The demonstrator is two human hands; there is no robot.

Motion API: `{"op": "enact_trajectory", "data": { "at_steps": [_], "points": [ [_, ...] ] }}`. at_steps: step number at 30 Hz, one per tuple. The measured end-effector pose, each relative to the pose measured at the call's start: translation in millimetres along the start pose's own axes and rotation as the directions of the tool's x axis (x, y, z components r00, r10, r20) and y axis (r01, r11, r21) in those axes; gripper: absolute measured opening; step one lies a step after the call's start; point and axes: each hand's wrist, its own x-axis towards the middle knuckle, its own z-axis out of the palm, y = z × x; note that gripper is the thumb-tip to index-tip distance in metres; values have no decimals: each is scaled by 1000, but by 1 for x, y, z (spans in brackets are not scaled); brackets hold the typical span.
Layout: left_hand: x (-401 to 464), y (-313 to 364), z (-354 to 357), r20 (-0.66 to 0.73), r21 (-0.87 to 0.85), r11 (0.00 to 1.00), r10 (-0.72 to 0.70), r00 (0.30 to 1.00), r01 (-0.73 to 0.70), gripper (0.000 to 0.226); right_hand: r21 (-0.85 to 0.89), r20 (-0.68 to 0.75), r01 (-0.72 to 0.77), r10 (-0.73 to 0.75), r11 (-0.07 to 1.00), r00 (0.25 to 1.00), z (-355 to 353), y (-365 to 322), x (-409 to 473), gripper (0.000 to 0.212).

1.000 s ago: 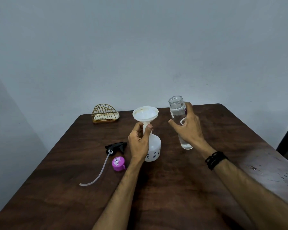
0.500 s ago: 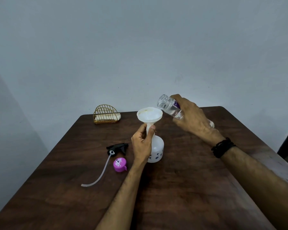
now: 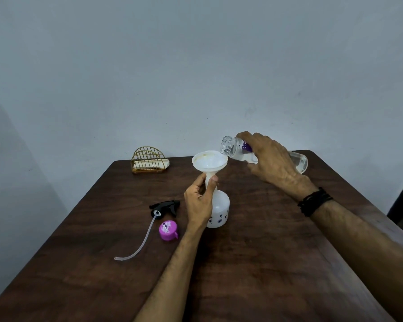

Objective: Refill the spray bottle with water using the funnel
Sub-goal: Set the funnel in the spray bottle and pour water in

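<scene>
- Change noted: one second back the water bottle stood upright on the surface; it now lies nearly level in the air, its open mouth just above the right rim of the funnel.
- The right hand grasps that bottle around its middle, fingers wrapped over the top.
- Water sits along the lower side of the bottle toward its mouth. Whether any flow has crossed into the funnel cannot be told from this view.
- Judgement: the pour is at its start; the refill itself is not yet done.
- The left hand has not let go: it is clenched around the funnel's stem where it enters the neck, holding the assembly steady.
- Task item: the spray bottle stands upright near the middle of the surface, white and translucent, with small dark and purple flower prints low on its body. No water level is legible inside.
- The funnel is white, seated upright in the neck, with a faint yellowish stain inside the bowl.
- The black trigger head with its clear dip tube lies to the left, detached; a purple cap lies just beside it.
- A gold wire holder sits at the far edge.
</scene>
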Motion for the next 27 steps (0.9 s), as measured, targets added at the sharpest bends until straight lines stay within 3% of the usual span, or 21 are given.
{"op": "enact_trajectory", "data": {
  "at_steps": [13,18,27],
  "points": [
    [-2,8,1,1,-12,999,36,999,-36,9,-95,-20,45,-47,994,999,-4,5,3,67],
    [-3,6,1,-5,-16,999,36,999,-36,28,-97,-15,58,-60,994,998,-5,6,3,67],
    [-4,8,0,-2,-14,999,30,1000,-30,20,-101,-20,64,-67,993,998,-7,7,2,69]
  ]
}}
